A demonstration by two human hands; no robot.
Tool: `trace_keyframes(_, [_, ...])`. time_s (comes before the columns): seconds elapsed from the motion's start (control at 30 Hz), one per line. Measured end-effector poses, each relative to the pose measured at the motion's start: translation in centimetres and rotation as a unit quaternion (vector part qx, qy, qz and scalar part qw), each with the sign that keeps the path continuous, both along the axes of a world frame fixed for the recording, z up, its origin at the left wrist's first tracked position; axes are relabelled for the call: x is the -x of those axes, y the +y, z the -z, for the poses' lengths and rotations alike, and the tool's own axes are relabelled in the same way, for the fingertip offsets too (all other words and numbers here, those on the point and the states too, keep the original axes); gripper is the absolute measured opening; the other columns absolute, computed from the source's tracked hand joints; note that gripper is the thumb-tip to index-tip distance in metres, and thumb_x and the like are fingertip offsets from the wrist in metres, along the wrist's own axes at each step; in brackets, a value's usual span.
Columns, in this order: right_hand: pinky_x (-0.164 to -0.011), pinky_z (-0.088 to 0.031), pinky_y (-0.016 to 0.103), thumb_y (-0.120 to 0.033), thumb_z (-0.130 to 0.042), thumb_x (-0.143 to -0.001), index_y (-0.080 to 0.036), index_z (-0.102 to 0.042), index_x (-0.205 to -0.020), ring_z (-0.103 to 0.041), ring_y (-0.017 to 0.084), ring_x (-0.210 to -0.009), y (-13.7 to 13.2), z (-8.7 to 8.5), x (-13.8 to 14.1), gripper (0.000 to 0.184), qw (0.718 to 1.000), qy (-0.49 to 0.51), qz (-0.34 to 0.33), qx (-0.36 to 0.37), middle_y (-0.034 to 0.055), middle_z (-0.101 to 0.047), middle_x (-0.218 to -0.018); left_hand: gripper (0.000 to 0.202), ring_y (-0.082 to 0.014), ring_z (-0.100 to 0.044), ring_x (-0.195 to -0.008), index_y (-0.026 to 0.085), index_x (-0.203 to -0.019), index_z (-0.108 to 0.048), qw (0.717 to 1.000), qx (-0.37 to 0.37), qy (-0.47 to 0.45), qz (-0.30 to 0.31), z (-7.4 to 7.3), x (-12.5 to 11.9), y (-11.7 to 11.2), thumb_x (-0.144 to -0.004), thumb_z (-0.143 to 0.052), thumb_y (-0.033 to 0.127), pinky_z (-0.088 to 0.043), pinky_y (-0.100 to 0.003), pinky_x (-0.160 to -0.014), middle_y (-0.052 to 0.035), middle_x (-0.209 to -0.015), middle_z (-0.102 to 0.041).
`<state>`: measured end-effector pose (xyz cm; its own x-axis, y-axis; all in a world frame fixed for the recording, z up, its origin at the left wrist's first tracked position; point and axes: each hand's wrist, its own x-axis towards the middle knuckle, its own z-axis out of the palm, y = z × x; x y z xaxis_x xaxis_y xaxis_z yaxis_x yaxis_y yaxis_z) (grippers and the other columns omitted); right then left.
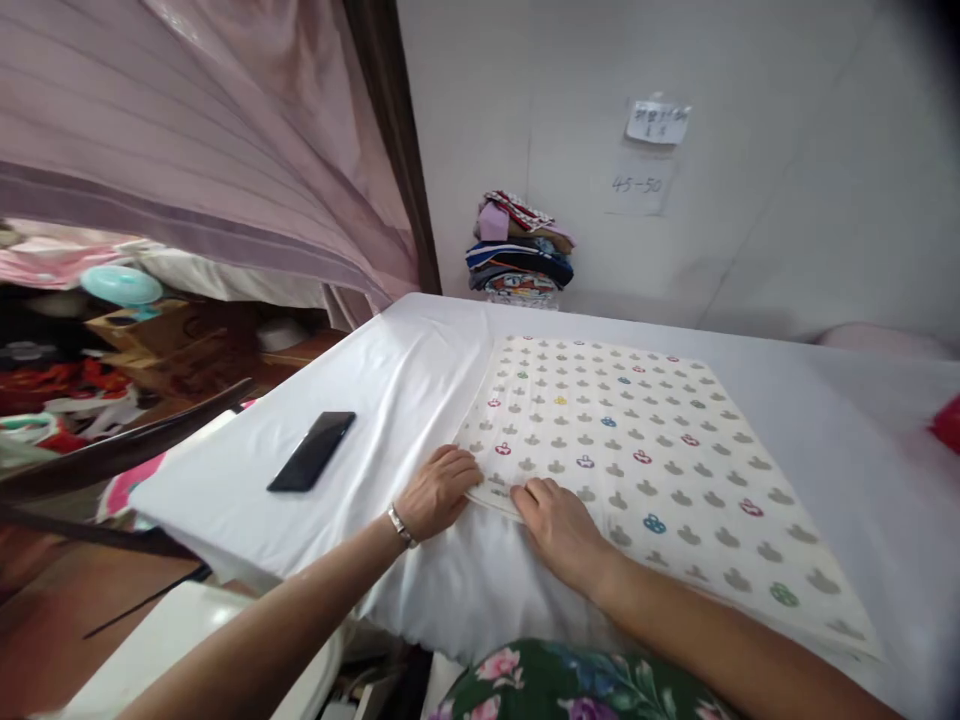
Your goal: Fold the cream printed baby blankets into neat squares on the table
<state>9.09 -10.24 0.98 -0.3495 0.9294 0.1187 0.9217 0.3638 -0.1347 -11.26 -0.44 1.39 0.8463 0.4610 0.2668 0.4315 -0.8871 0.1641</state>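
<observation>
A cream cloth (645,450) printed with small grey and coloured shapes lies flat on a white-covered table (390,400). My left hand (439,490), with a bracelet at the wrist, has its fingers curled around the cloth's near left corner. My right hand (559,525) lies beside it on the cloth's near edge, fingers bent and pressed down on the fabric. The two hands are almost touching.
A black phone (313,450) lies on the table to the left. A stack of folded clothes (519,250) stands against the back wall. A pink curtain (187,130) hangs at the left. A red item (949,422) shows at the right edge.
</observation>
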Motion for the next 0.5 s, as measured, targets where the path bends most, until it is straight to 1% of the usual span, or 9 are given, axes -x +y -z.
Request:
trace_keyframes(0.07, [-0.069, -0.039, 0.030, -0.006, -0.039, -0.083, -0.018, -0.047, -0.113, -0.047, 0.019, -0.084, -1.6, 0.3, -1.6, 0.033, 0.999, -0.031, 0.028, -0.020, 0.0072, -0.052, -0.093, 0.027, -0.0175, -0.053, -0.101, 0.020, -0.099, -0.058, 1.000, -0.012, -0.010, 0.003, 0.1, 0.0, 0.2, -0.078, -0.043, 0.011, -0.034, -0.038, -0.096, -0.0056, -0.097, -0.063])
trace_keyframes(0.17, [-0.070, -0.039, 0.032, -0.006, -0.039, -0.082, -0.017, -0.044, -0.119, -0.047, 0.020, -0.086, -4.8, 1.2, -5.4, 0.039, 0.994, -0.057, 0.070, -0.054, 0.0091, -0.052, -0.098, 0.026, -0.0167, -0.055, -0.097, 0.022, -0.098, -0.058, 1.000, -0.020, -0.011, 0.012, 0.3, 0.6, 0.3, -0.079, -0.043, 0.013, -0.035, -0.038, -0.095, -0.0045, -0.096, -0.064])
trace_keyframes(0.27, [-0.070, -0.040, 0.033, -0.003, -0.038, -0.078, -0.016, -0.046, -0.120, -0.049, 0.020, -0.086, -8.7, 2.4, -10.3, 0.044, 0.985, -0.076, 0.130, -0.082, 0.0091, -0.054, -0.098, 0.026, -0.0162, -0.058, -0.093, 0.023, -0.098, -0.059, 0.999, -0.034, -0.015, 0.024, 0.5, 1.2, 0.6, -0.079, -0.043, 0.014, -0.037, -0.038, -0.094, -0.0036, -0.096, -0.064])
trace_keyframes(0.37, [-0.073, -0.042, 0.035, 0.001, -0.036, -0.072, -0.017, -0.049, -0.118, -0.051, 0.021, -0.089, -12.5, 3.4, -15.4, 0.051, 0.966, -0.115, 0.202, -0.110, 0.0088, -0.056, -0.101, 0.025, -0.0158, -0.060, -0.088, 0.023, -0.098, -0.059, 0.997, -0.061, -0.038, 0.031, 0.8, 1.6, 1.1, -0.079, -0.045, 0.015, -0.038, -0.038, -0.093, -0.0028, -0.094, -0.065])
trace_keyframes(0.43, [-0.076, -0.042, 0.037, 0.003, -0.035, -0.070, -0.017, -0.052, -0.115, -0.052, 0.022, -0.092, -14.7, 3.9, -18.5, 0.052, 0.952, -0.137, 0.245, -0.119, 0.0089, -0.057, -0.103, 0.024, -0.0160, -0.061, -0.087, 0.023, -0.099, -0.058, 0.995, -0.079, -0.053, 0.032, 0.9, 1.7, 1.5, -0.079, -0.046, 0.016, -0.039, -0.039, -0.092, -0.0027, -0.093, -0.066])
trace_keyframes(0.5, [-0.078, -0.043, 0.036, 0.002, -0.038, -0.069, -0.017, -0.055, -0.111, -0.053, 0.021, -0.093, -16.6, 4.3, -21.0, 0.049, 0.946, -0.142, 0.268, -0.116, 0.0090, -0.059, -0.103, 0.024, -0.0163, -0.061, -0.086, 0.023, -0.099, -0.058, 0.994, -0.085, -0.057, 0.032, 1.1, 1.7, 1.7, -0.078, -0.047, 0.017, -0.039, -0.040, -0.093, -0.0027, -0.093, -0.066])
